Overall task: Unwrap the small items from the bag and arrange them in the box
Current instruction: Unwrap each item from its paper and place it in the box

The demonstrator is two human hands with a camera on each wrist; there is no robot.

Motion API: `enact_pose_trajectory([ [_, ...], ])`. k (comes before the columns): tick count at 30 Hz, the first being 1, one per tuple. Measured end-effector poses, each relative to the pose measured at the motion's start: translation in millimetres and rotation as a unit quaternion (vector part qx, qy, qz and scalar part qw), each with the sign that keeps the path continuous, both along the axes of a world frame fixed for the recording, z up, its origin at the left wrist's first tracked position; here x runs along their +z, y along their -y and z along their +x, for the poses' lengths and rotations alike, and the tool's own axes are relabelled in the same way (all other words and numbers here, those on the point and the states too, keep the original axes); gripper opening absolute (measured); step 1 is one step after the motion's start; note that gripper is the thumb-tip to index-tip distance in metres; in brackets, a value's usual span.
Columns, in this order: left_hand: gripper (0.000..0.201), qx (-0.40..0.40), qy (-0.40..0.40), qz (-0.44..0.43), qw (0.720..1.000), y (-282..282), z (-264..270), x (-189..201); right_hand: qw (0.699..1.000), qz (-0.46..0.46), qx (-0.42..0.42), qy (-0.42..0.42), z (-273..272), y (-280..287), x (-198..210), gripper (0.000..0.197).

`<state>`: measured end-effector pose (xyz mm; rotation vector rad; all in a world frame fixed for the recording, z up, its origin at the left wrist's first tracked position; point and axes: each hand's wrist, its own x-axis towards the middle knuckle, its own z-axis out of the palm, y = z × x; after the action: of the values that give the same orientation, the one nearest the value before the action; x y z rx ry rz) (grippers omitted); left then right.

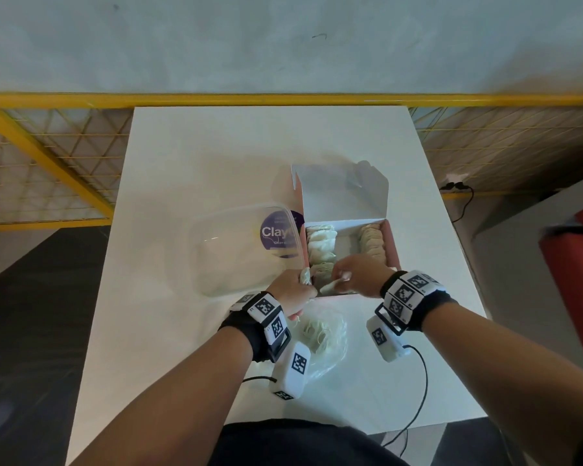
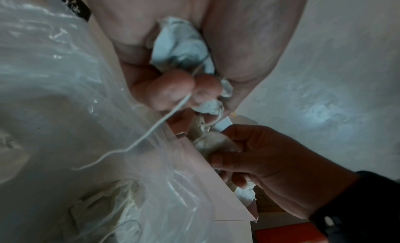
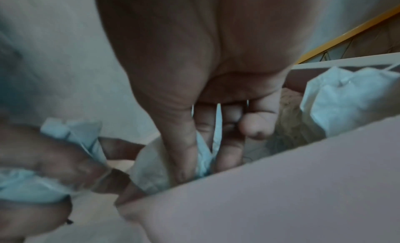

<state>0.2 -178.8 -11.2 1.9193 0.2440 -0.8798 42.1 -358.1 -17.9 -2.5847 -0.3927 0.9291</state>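
A clear plastic tub (image 1: 229, 250) with a purple round label is lying at the left on the white table (image 1: 216, 156), its edge just beside the box. Next to it, the left hand (image 1: 292, 289) is hovering at the near left corner of the pink box (image 1: 392, 245), its fingers (image 2: 164, 91) curling tightly around a bunch of crumpled tea bags (image 2: 181, 46), with a loose string (image 2: 138, 140) hanging down from the fist. Below that hand, a clear plastic bag (image 1: 320, 338) is lying on the table near the person, with more tea bags showing through it. In the middle, the box is standing open with its lid raised at the far side; one row of pale tea bags (image 1: 320, 243) is sitting along its left wall and a browner row (image 1: 372, 240) along its right. At the right, the right hand (image 1: 359, 274) is reaching over the near edge of the box, its thumb and fingers (image 3: 181, 144) pinching a single tea bag (image 3: 151, 168) down into the near end.
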Motion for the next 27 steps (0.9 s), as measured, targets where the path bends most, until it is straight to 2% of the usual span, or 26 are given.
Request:
enact_pose_trajectory([
  [2, 0.016, 0.001, -0.003, 0.005, 1.0, -0.2, 0.4, -1.3, 1.0, -0.018, 0.015, 0.02, 0.4, -7.4, -7.3, 0.014],
  [9, 0.019, 0.018, 0.0, 0.005, 1.0, 1.0, -1.3, -3.0, 0.996, -0.009, -0.069, 0.048, 0.6, -12.3, -23.0, 0.014],
  [14, 0.012, 0.016, 0.009, -0.013, 1.0, -1.3, -2.1, -4.4, 0.992, 0.044, -0.119, 0.024, 1.5, -4.2, -17.8, 0.029],
  [15, 0.015, 0.019, 0.008, -0.022, 1.0, -1.7, -2.4, -4.4, 0.989, 0.055, -0.136, 0.035, 1.8, -3.3, -14.9, 0.032],
  [17, 0.03, 0.018, 0.003, -0.028, 0.999, -2.4, -2.2, -4.9, 0.969, 0.102, -0.221, 0.042, 1.9, -2.3, -11.0, 0.036],
  [19, 0.046, 0.017, -0.003, -0.029, 0.999, -2.1, -1.3, -4.7, 0.938, 0.141, -0.317, 0.006, 0.8, -3.9, -10.0, 0.043],
  [21, 0.051, 0.022, -0.01, -0.029, 0.999, -0.6, 0.1, -4.7, 0.924, 0.121, -0.36, -0.042, 3.0, -6.4, -13.7, 0.051],
  [22, 0.052, 0.028, -0.012, -0.031, 0.999, -0.1, 0.3, -4.5, 0.925, 0.101, -0.362, -0.054, 3.4, -8.7, -14.9, 0.049],
  [25, 0.048, 0.035, -0.007, -0.033, 0.999, 0.6, -0.3, -4.9, 0.912, 0.085, -0.393, -0.083, 5.8, -17.9, -13.1, 0.02],
  [27, 0.035, 0.03, 0.0, -0.023, 0.999, 0.3, -0.8, -5.9, 0.929, 0.057, -0.348, -0.113, 10.2, -20.1, -19.4, 0.027],
])
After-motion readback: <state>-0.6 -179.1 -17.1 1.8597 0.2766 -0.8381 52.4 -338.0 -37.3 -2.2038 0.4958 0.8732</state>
